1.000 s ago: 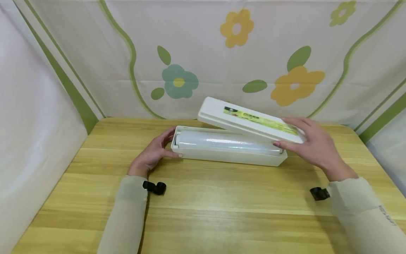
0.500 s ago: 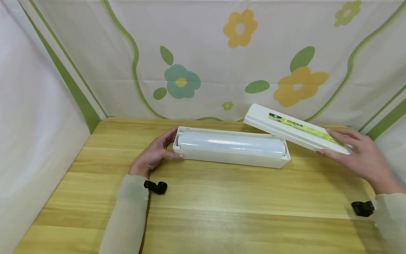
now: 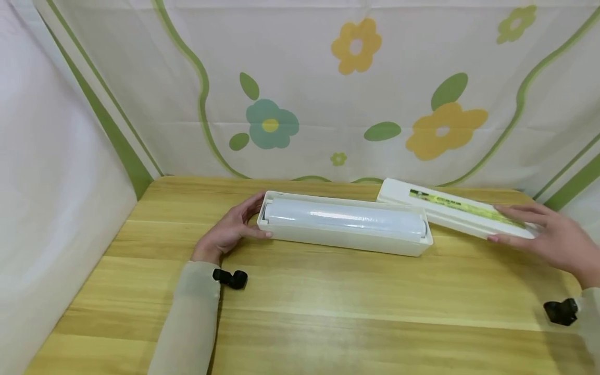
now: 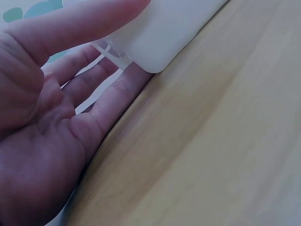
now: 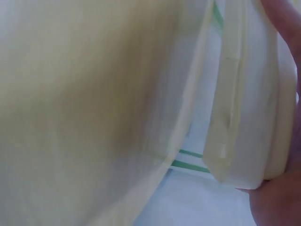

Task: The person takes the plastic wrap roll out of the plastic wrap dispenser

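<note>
A long white cling film box (image 3: pixel 347 244) stands on the table with its top off. Inside lies a shiny roll of cling film (image 3: pixel 344 216). My left hand (image 3: pixel 229 229) holds the box's left end, thumb on the front wall and fingers behind; the left wrist view shows the thumb across the box's corner (image 4: pixel 160 37). At the right, my right hand (image 3: pixel 558 237) grips the end of the white lid (image 3: pixel 398 191), which has a yellow-green label. The lid slants down to the right, its far end behind the box's right end. Close up, the right wrist view shows the lid's edge (image 5: pixel 256 94).
The wooden table (image 3: pixel 319 312) reaches back to a hanging cloth (image 3: pixel 300 67) printed with flowers. A black wrist camera (image 3: pixel 230 279) sits on the left sleeve, another camera (image 3: pixel 561 311) on the right one.
My right hand has carried the lid off the box to the right and lowered it towards the table, uncovering the whole film roll. The left hand stays at the box's left end.
</note>
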A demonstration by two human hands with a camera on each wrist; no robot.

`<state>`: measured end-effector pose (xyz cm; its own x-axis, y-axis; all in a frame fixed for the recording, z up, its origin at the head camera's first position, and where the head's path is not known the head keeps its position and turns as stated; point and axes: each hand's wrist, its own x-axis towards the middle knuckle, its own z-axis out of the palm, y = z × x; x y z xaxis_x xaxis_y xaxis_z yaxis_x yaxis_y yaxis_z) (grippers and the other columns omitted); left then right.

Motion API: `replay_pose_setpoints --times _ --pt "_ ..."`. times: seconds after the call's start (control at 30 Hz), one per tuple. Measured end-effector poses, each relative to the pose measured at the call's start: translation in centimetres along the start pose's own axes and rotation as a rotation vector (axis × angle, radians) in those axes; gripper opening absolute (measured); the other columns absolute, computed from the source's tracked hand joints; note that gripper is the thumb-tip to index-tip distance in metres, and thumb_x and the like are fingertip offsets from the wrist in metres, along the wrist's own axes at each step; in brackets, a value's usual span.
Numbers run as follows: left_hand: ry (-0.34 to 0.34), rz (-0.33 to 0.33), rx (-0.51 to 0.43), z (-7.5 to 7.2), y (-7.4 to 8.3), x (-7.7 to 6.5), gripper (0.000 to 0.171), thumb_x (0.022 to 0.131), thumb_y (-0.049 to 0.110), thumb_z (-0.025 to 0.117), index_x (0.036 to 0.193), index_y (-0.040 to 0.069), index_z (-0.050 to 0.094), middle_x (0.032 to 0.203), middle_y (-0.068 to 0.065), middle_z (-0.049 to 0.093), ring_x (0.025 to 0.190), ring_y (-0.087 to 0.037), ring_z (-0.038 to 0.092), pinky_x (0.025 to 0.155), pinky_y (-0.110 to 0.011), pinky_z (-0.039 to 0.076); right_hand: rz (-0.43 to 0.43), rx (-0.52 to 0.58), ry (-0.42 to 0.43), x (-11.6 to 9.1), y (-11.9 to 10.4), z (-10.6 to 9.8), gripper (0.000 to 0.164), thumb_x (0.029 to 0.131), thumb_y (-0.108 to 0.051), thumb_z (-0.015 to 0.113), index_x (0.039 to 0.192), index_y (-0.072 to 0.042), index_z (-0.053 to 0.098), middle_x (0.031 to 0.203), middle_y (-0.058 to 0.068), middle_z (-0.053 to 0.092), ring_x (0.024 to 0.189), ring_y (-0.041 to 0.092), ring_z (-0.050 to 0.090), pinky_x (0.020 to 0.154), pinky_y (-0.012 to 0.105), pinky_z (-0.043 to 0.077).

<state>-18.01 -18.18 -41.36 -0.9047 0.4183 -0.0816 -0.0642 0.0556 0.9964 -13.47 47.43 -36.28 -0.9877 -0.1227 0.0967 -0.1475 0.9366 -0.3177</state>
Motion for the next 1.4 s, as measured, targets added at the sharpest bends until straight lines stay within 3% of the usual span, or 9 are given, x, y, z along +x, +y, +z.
replay_pose_setpoints --times 0.27,0.6,0.73,0.87,0.93,1.0,1.1,1.2,1.4 --pt "0.02 -0.018 0.005 0.0 -0.1 -0.1 0.112 0.078 -0.017 0.084 0.171 0.016 0.032 0.171 -0.01 0.04 0.155 -0.033 0.036 0.101 -0.023 0.058 0.04 -0.042 -0.12 -0.6 0.1 1.4 0.098 0.085 -0.049 0.091 0.162 -0.008 0.046 0.15 0.045 0.039 0.126 0.067 0.04 0.089 0.083 0.037" --pt "0.044 -0.027 0.005 0.1 0.3 0.0 0.112 0.076 -0.018 0.085 0.17 0.014 0.033 0.171 -0.012 0.041 0.157 -0.033 0.035 0.099 -0.022 0.058 0.039 -0.068 -0.091 -0.3 -1.0 1.6 0.097 0.08 -0.049 0.095 0.154 -0.002 0.053 0.143 0.044 0.042 0.12 0.06 0.045 0.081 0.078 0.042" --pt "0.047 -0.025 0.008 0.1 0.2 0.2 0.112 0.076 -0.017 0.085 0.17 0.014 0.033 0.17 -0.012 0.042 0.157 -0.033 0.035 0.1 -0.022 0.057 -0.051 -0.134 -0.049 0.2 -1.7 1.2 0.092 0.074 -0.048 0.098 0.144 0.0 0.061 0.138 0.046 0.051 0.118 0.062 0.05 0.08 0.077 0.044" --pt "0.05 -0.019 0.007 0.1 0.0 0.2 0.111 0.077 -0.017 0.085 0.17 0.014 0.033 0.17 -0.013 0.042 0.157 -0.033 0.036 0.099 -0.022 0.058 -0.1 -0.169 -0.01 1.2 -5.0 -0.3 0.084 0.076 -0.049 0.096 0.138 0.0 0.066 0.139 0.042 0.055 0.121 0.063 0.05 0.088 0.078 0.045" --pt "0.048 -0.018 0.008 0.1 0.0 0.1 0.111 0.077 -0.018 0.085 0.17 0.012 0.032 0.17 -0.014 0.041 0.157 -0.034 0.035 0.099 -0.022 0.058 -0.09 -0.132 -0.017 1.8 -7.6 -1.1 0.08 0.083 -0.049 0.091 0.141 0.0 0.065 0.142 0.037 0.054 0.121 0.059 0.053 0.089 0.075 0.046" --pt "0.052 -0.027 0.011 0.2 0.0 0.1 0.111 0.077 -0.017 0.085 0.17 0.012 0.032 0.171 -0.013 0.04 0.157 -0.034 0.035 0.099 -0.022 0.058 -0.098 -0.107 -0.012 2.3 -10.3 -1.3 0.069 0.088 -0.048 0.088 0.138 -0.004 0.068 0.133 0.028 0.061 0.113 0.049 0.06 0.086 0.065 0.051" --pt "0.052 -0.037 0.022 0.3 0.1 0.2 0.112 0.077 -0.015 0.087 0.17 0.013 0.032 0.171 -0.012 0.041 0.158 -0.033 0.034 0.099 -0.02 0.057 -0.178 -0.101 0.0 2.9 -13.8 -1.1 0.05 0.092 -0.047 0.085 0.123 -0.009 0.077 0.108 0.01 0.068 0.092 0.028 0.063 0.075 0.042 0.051" --pt "0.054 -0.043 0.023 0.4 0.3 0.5 0.112 0.077 -0.013 0.088 0.17 0.015 0.032 0.17 -0.009 0.043 0.158 -0.031 0.036 0.1 -0.018 0.055 -0.297 -0.089 -0.011 3.4 -16.6 -0.5 0.038 0.092 -0.045 0.086 0.112 -0.014 0.08 0.1 -0.001 0.07 0.087 0.016 0.062 0.072 0.034 0.05" --pt "0.042 -0.035 0.006 0.4 0.3 0.6 0.112 0.077 -0.016 0.085 0.171 0.014 0.031 0.17 -0.011 0.041 0.158 -0.031 0.035 0.1 -0.02 0.056 -0.417 -0.094 -0.109 4.2 -19.6 0.5 0.057 0.081 -0.046 0.094 0.119 -0.007 0.081 0.111 0.003 0.077 0.089 0.02 0.069 0.08 0.042 0.058"
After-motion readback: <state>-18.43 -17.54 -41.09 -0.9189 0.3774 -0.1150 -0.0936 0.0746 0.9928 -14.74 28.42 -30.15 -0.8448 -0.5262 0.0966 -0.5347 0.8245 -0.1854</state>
